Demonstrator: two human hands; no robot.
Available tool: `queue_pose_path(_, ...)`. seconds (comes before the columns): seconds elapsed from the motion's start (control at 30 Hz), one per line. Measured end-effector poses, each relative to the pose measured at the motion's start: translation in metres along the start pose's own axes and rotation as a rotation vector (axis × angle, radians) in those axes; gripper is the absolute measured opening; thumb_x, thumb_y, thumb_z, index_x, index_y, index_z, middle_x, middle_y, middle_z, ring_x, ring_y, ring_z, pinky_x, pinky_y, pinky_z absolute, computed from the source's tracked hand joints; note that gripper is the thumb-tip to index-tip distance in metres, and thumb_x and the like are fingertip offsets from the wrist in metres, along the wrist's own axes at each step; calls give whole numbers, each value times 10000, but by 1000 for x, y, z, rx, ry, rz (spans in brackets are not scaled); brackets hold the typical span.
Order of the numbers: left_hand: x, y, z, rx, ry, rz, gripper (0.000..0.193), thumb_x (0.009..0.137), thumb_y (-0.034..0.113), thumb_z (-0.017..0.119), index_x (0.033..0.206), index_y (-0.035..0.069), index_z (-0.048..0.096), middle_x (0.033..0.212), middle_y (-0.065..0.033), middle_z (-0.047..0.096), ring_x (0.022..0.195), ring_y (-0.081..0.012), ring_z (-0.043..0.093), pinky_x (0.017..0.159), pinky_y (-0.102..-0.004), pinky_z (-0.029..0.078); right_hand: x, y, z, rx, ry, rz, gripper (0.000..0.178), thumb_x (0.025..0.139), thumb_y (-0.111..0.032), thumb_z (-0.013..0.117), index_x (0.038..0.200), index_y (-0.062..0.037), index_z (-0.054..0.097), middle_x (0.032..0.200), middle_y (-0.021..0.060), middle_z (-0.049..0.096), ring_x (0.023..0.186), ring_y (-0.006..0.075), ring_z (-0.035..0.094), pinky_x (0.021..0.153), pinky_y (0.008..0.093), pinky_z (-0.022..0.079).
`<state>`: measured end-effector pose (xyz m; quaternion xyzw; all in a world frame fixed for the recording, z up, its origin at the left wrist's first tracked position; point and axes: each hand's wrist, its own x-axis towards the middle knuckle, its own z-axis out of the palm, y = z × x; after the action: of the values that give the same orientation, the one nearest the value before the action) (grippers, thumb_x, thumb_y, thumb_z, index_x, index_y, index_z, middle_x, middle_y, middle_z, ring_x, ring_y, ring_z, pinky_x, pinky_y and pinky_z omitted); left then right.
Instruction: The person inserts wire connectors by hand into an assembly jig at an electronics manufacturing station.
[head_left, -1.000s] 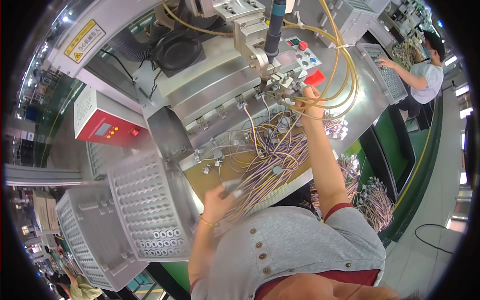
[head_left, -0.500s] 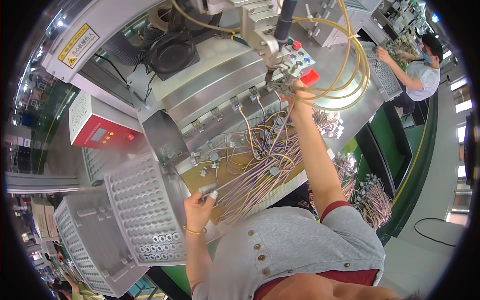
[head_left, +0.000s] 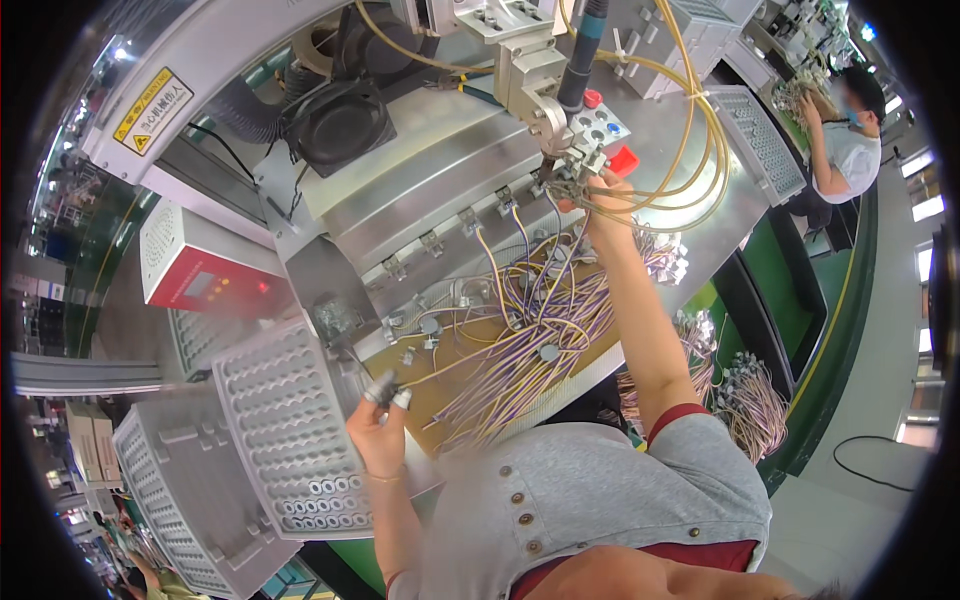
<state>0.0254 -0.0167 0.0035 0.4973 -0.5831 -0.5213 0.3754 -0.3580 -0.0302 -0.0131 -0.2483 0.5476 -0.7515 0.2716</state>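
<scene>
My left hand, with pale covers on its fingertips, is closed in a pinch at the near left corner of the work surface. A thin yellowish wire runs from its fingertips into a tangled bundle of purple, white and yellow wires. On the far side, my right hand reaches over the bundle to the metal machine head. Its fingers are bent beside the head's lower tip, partly hidden by clamps and tubes, so what they hold cannot be made out. Small round grey parts lie among the wires.
Metal clips line the fixture's edge. Yellow tubes loop over my right forearm. A tray of ring-shaped parts stands left, near a red-fronted control box. More wire bundles hang at right. A co-worker sits far right.
My left hand has moved a little left and toward me, the wire trailing from its fingertips. My right hand stays by the machine head, which appears slightly lower and farther right. The co-worker's hands have shifted.
</scene>
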Motion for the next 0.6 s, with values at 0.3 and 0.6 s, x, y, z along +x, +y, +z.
queue_pose_path(0.3, -9, 10, -36, 501, 436, 292, 182, 702, -32, 590, 875, 0, 636, 792, -116, 633, 626, -131, 572, 565, -237, 448, -107, -45, 14, -664, 15, -247, 186, 738, -166, 580, 757, 19, 577, 595, 53, 547, 536, 153, 506, 510, 260, 404)
queue_pose_path(0.6, -22, 13, -30, 480, 168, 616, 308, 566, -28, 609, 872, 11, 619, 721, -126, 590, 573, -283, 543, 522, -323, 428, -189, -14, 139, -402, -1076, -164, 180, 706, -61, 604, 860, 25, 569, 673, 115, 547, 564, 201, 528, 550, 288, 436)
